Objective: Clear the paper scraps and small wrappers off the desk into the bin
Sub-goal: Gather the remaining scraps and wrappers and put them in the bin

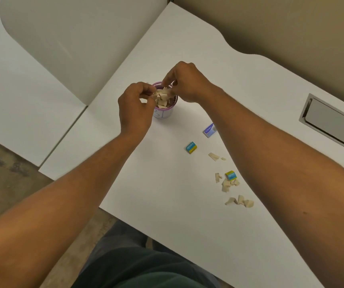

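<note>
Both hands over the bin, fingers pinched on paper scraps, poised for dropping; more scraps on desk.

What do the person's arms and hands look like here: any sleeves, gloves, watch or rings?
Both forearms are bare right down to the frame edge, no sleeves showing. The left hand and right hand are ungloved. No watch, bracelet or ring is visible on either.
</note>
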{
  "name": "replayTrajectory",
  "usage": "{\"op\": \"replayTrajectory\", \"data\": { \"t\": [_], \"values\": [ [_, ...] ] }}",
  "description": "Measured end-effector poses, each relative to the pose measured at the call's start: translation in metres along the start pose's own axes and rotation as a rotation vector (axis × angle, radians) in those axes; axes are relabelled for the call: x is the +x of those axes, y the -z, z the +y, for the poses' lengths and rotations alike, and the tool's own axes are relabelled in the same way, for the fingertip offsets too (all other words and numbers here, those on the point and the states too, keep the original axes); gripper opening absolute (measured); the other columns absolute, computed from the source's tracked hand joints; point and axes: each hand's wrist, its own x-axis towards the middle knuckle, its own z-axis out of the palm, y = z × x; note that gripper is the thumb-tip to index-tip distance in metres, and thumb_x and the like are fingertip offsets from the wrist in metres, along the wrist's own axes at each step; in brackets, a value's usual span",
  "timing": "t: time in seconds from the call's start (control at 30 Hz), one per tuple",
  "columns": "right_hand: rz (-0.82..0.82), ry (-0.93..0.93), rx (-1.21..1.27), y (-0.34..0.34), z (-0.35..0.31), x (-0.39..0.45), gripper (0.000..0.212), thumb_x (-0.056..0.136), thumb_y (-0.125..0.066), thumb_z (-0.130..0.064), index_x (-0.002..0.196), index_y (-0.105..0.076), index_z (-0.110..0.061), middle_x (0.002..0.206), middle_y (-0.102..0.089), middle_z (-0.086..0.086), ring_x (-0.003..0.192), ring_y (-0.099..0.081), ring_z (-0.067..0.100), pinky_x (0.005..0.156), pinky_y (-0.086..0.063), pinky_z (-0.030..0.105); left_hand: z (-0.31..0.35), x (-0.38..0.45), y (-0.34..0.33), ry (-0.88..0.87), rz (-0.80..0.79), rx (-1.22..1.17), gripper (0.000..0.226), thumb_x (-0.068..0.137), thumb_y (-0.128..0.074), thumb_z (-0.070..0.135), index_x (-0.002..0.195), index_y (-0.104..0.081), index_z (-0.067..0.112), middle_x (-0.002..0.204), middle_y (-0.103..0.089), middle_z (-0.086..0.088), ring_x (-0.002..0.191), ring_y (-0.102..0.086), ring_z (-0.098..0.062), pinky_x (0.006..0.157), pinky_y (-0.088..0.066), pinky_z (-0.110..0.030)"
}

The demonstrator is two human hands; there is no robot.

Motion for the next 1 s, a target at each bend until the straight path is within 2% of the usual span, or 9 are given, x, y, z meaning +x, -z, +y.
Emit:
{"op": "replayTrajectory", "data": {
  "t": [0.13, 0.3, 0.4, 0.53, 0.6, 0.7, 0.77, 0.9, 1.0],
  "values": [
    [0.101, -0.015, -0.027, -0.012, 0.003, -0.006, 0.026, 0.081, -0.075, -0.007, 0.105, -0.079, -0.015, 0.109, -0.074, 0.009, 0.095, -0.069, 0.024, 0.078, -0.055, 0.031, -0.005, 0.001, -0.006, 0.007, 0.070, 0.017, 0.014, 0.086, -0.072, 0.013, 0.095, -0.071, 0.024, 0.101, -0.067, 0.004, 0.082, -0.063, -0.009, 0.067, -0.051, -0.018],
    [0.086, 0.120, -0.271, -0.038, 0.007, -0.012, 0.022, 0.082, -0.060, -0.001, 0.090, -0.078, -0.012, 0.090, -0.072, 0.010, 0.090, -0.065, 0.030, 0.072, -0.052, 0.034, -0.032, 0.024, -0.008, 0.222, 0.181, 0.010, 0.029, 0.085, -0.060, 0.002, 0.100, -0.072, 0.023, 0.105, -0.068, -0.002, 0.072, -0.057, -0.004, 0.068, -0.046, -0.011],
    [0.086, 0.158, -0.323, -0.045, 0.013, -0.012, 0.027, 0.081, -0.055, 0.001, 0.086, -0.076, -0.014, 0.081, -0.070, 0.009, 0.091, -0.059, 0.031, 0.069, -0.049, 0.036, -0.056, 0.038, -0.006, 0.231, 0.099, 0.101, 0.030, 0.086, -0.058, 0.002, 0.105, -0.072, 0.021, 0.106, -0.069, -0.003, 0.072, -0.058, -0.006, 0.071, -0.046, -0.013],
    [0.286, 0.106, -0.005, -0.039, 0.017, -0.022, 0.022, 0.090, -0.060, -0.006, 0.099, -0.079, -0.012, 0.097, -0.075, 0.009, 0.095, -0.062, 0.029, 0.082, -0.050, 0.040, -0.085, 0.064, -0.012, 0.099, -0.101, 0.270, 0.027, 0.091, -0.066, 0.011, 0.117, -0.070, 0.018, 0.116, -0.068, -0.004, 0.089, -0.067, -0.018, 0.089, -0.051, -0.026],
    [0.435, 0.036, 0.202, -0.033, 0.018, -0.031, 0.018, 0.092, -0.065, -0.009, 0.101, -0.079, -0.012, 0.099, -0.076, 0.004, 0.092, -0.066, 0.019, 0.085, -0.052, 0.030, -0.101, 0.077, -0.017, -0.016, -0.207, 0.343, 0.032, 0.092, -0.069, 0.015, 0.125, -0.067, 0.015, 0.125, -0.066, -0.006, 0.104, -0.067, -0.024, 0.097, -0.049, -0.031],
    [0.472, -0.050, 0.329, -0.034, 0.021, -0.042, 0.015, 0.092, -0.067, -0.011, 0.100, -0.080, -0.015, 0.095, -0.075, -0.005, 0.075, -0.060, -0.001, 0.073, -0.041, 0.003, -0.121, 0.097, -0.029, -0.191, -0.312, 0.464, 0.039, 0.094, -0.067, 0.020, 0.132, -0.064, 0.012, 0.136, -0.064, -0.009, 0.124, -0.059, -0.029, 0.108, -0.039, -0.033],
    [0.473, -0.102, 0.394, -0.037, 0.024, -0.045, 0.015, 0.092, -0.068, -0.014, 0.099, -0.080, -0.020, 0.091, -0.072, -0.012, 0.075, -0.060, -0.004, 0.070, -0.040, 0.001, -0.120, 0.109, -0.037, -0.285, -0.378, 0.556, 0.034, 0.096, -0.064, 0.023, 0.128, -0.066, 0.013, 0.130, -0.067, -0.010, 0.117, -0.060, -0.032, 0.102, -0.045, -0.039],
    [0.493, -0.210, 0.527, -0.045, 0.029, -0.048, 0.015, 0.092, -0.069, -0.016, 0.098, -0.081, -0.023, 0.088, -0.071, -0.021, 0.083, -0.066, -0.001, 0.075, -0.050, 0.010, -0.107, 0.118, -0.046, -0.431, -0.477, 0.775, 0.007, 0.088, -0.061, 0.012, 0.082, -0.066, 0.014, 0.080, -0.060, -0.008, 0.079, -0.060, -0.031, 0.062, -0.049, -0.038],
    [0.510, -0.263, 0.598, -0.051, 0.033, -0.047, 0.014, 0.092, -0.070, -0.015, 0.099, -0.081, -0.021, 0.093, -0.076, -0.014, 0.089, -0.070, 0.002, 0.084, -0.056, 0.020, -0.107, 0.116, -0.046, -0.310, -0.400, 0.644, 0.013, 0.087, -0.063, 0.009, 0.086, -0.075, 0.013, 0.081, -0.065, -0.004, 0.080, -0.062, -0.026, 0.065, -0.043, -0.030]
  ]
}}
